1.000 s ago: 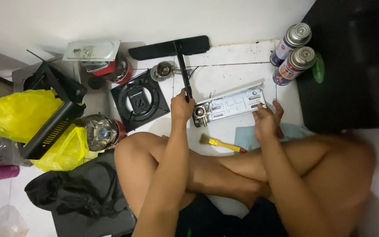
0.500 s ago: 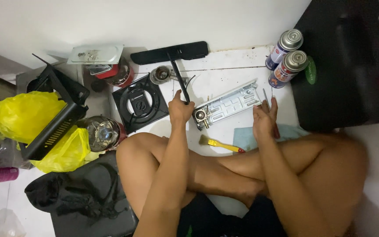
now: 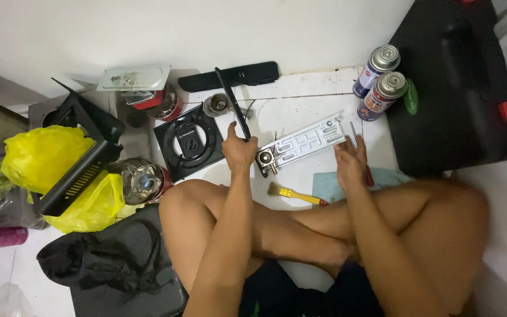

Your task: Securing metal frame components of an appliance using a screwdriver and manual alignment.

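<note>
I sit cross-legged on a white tiled floor. My left hand point(image 3: 239, 150) grips the near end of a long thin black strip point(image 3: 232, 104) that points away from me. Just right of it lies a silver perforated metal plate point(image 3: 302, 143) with a small valve fitting at its left end. My right hand point(image 3: 348, 160) rests by the plate's right end and holds a slim screwdriver point(image 3: 355, 134) whose metal shaft points away. A yellow-handled brush point(image 3: 296, 194) lies in front of my shins.
A black square burner plate point(image 3: 186, 142) lies left of my left hand, a round burner head point(image 3: 217, 104) behind it. Two spray cans point(image 3: 378, 78) stand at the back right beside a large black case point(image 3: 459, 82). Yellow bags point(image 3: 45, 158), a black grille and a black bag fill the left.
My right hand has come off the metal plate and drawn back to its right end. The plate has shifted slightly. My left hand keeps its grip on the black strip.
</note>
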